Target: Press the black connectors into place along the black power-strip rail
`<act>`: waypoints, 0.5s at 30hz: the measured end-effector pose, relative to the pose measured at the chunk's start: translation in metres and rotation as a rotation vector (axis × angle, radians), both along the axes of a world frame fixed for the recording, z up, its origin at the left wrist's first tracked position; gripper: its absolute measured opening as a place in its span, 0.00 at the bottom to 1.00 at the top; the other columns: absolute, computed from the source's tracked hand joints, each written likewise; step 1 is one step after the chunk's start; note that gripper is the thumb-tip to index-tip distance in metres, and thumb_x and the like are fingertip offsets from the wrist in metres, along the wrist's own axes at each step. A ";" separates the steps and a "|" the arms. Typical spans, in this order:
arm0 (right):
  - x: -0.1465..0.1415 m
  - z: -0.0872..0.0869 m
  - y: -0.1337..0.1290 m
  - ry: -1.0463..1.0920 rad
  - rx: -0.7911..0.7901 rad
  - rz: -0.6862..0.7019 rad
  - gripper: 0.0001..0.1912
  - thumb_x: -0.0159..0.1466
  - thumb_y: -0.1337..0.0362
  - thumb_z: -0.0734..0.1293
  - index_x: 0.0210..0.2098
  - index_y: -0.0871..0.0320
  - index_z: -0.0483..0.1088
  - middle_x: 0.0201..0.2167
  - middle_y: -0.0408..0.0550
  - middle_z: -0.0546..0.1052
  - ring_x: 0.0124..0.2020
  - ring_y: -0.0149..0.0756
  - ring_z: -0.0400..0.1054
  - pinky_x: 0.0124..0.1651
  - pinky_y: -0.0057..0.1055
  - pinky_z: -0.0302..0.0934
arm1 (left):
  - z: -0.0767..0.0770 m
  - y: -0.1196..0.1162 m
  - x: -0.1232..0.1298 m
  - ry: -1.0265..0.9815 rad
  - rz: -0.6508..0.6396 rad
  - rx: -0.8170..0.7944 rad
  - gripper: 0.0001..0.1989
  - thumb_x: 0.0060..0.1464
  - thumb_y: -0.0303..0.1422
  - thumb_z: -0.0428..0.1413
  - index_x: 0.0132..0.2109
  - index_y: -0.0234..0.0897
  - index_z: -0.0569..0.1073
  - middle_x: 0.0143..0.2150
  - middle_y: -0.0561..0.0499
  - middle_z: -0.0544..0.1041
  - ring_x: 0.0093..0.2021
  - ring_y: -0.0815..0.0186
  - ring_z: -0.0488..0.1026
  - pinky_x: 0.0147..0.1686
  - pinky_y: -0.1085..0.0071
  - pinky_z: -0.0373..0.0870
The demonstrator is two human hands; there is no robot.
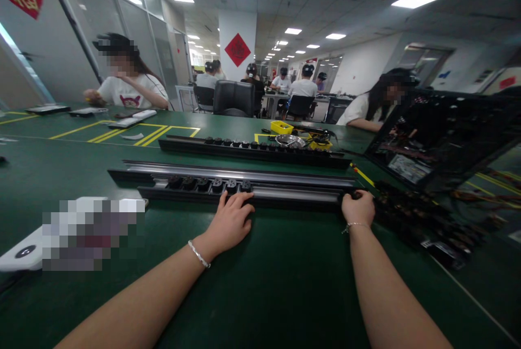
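Note:
A long black rail with a shiny metal channel [297,193] lies across the table in front of me. Several black round parts [203,184] sit in a row in its left half. My left hand [233,221] rests on the rail's near edge with its fingers stretched out, touching the rail beside the rightmost round parts. At the rail's right end my right hand [359,209] is closed, fingers bent round a small black part [357,195] that they mostly hide. Just behind lies a second black rail [285,177], close alongside the first.
Farther back stands another rail [252,153] with a row of black parts. A heap of dark parts [423,208] lies at right, by a large black open-fronted case [443,132]. A yellow bin [281,127] and white phone-like device [28,248] also lie here. People sit across the table.

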State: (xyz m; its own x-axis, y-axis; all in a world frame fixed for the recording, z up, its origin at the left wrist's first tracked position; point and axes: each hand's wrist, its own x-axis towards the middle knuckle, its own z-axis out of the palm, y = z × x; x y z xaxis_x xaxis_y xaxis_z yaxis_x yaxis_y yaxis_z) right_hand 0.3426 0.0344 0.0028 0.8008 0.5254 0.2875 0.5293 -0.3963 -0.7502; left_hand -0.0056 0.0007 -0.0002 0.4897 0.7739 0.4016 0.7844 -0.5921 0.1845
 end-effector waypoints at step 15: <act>0.016 0.005 -0.009 0.074 -0.031 -0.106 0.23 0.54 0.58 0.64 0.49 0.58 0.67 0.42 0.55 0.73 0.43 0.47 0.67 0.49 0.44 0.61 | 0.002 -0.001 -0.001 0.008 -0.003 -0.008 0.11 0.52 0.30 0.51 0.43 0.43 0.70 0.61 0.49 0.64 0.61 0.56 0.58 0.61 0.41 0.42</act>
